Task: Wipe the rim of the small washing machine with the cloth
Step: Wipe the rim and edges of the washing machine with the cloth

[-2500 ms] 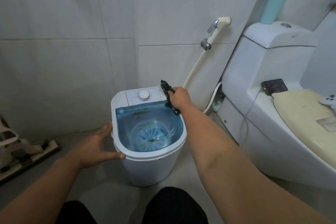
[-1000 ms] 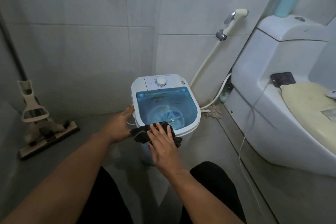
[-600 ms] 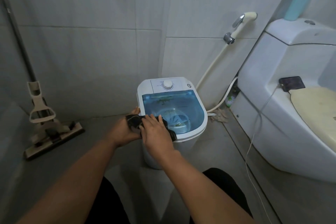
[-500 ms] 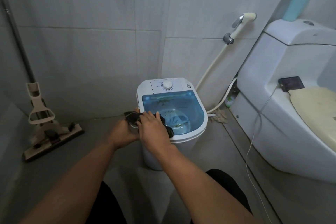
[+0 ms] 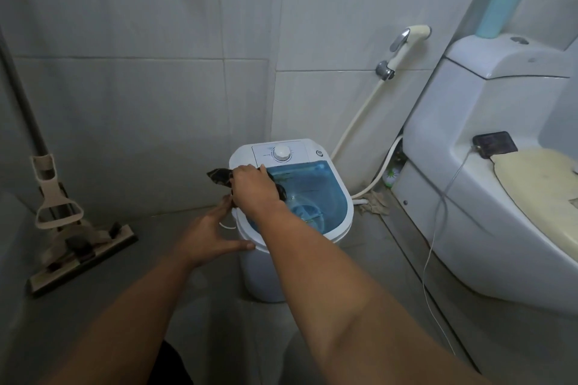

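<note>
The small white washing machine (image 5: 339, 230) stands on the bathroom floor near the corner, with a clear blue lid and a white dial at its back panel. My right hand (image 5: 255, 189) presses a dark cloth (image 5: 219, 176) onto the left part of the rim, near the back. One end of the cloth sticks out left of the hand, the other shows over the blue lid. My left hand (image 5: 209, 234) rests against the machine's left side below the rim, fingers spread, thumb on the front edge.
A toilet (image 5: 488, 184) stands at the right with a dark phone (image 5: 494, 144) and a white cable on it. A bidet sprayer (image 5: 403, 47) hangs on the wall behind. A flat mop (image 5: 75, 237) leans at the left. Tiled walls close the corner.
My right hand has slid the cloth from the front-left of the rim along the left side toward the back. My left hand let go of the cloth and now steadies the machine's side.
</note>
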The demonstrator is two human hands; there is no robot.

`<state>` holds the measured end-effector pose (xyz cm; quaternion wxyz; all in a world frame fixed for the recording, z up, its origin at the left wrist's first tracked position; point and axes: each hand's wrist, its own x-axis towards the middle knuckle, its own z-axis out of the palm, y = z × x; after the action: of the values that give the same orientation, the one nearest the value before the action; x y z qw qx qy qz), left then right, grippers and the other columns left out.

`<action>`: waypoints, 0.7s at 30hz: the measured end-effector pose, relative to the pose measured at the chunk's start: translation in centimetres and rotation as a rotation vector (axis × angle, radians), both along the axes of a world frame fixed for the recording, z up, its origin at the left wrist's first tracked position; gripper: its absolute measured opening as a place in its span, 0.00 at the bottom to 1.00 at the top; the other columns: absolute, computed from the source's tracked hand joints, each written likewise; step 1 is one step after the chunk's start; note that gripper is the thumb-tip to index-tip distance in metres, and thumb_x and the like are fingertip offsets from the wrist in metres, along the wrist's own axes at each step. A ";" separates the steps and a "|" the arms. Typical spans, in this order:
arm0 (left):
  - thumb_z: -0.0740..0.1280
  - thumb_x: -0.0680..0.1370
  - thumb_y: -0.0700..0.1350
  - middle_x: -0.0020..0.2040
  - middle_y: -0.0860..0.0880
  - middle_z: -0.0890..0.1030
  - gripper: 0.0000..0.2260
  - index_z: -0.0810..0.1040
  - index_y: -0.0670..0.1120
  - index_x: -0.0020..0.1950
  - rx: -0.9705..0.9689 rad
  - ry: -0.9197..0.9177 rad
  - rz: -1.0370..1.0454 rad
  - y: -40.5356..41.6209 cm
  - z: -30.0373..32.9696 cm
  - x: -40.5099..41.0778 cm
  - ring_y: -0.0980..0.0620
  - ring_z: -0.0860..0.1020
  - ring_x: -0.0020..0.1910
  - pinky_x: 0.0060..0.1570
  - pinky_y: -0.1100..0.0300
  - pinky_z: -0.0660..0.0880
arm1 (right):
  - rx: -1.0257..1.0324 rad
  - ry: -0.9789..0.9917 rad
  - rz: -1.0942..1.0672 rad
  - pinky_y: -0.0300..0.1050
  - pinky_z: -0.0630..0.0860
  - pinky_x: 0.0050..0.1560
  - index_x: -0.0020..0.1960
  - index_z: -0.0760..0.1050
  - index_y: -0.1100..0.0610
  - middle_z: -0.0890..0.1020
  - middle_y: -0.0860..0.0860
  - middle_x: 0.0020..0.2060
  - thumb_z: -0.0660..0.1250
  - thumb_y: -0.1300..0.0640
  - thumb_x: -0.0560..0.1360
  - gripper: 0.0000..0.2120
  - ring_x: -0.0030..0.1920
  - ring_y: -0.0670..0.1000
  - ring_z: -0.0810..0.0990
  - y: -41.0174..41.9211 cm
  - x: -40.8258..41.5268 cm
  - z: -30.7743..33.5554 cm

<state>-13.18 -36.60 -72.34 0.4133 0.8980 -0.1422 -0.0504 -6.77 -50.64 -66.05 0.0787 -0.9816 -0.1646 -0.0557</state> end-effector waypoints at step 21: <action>0.76 0.56 0.75 0.81 0.58 0.59 0.59 0.57 0.58 0.81 0.123 0.008 -0.014 0.4 1.1 0.5 0.60 0.58 0.79 0.77 0.59 0.58 | 0.180 0.160 -0.617 0.49 0.76 0.46 0.55 0.79 0.63 0.83 0.60 0.51 0.64 0.62 0.76 0.10 0.51 0.62 0.82 -17.3 0.6 2.7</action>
<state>-12.72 -36.25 -71.27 0.3574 0.9206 -0.1435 -0.0654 -6.21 -67.96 -63.33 0.1575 -0.9755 0.1529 -0.0138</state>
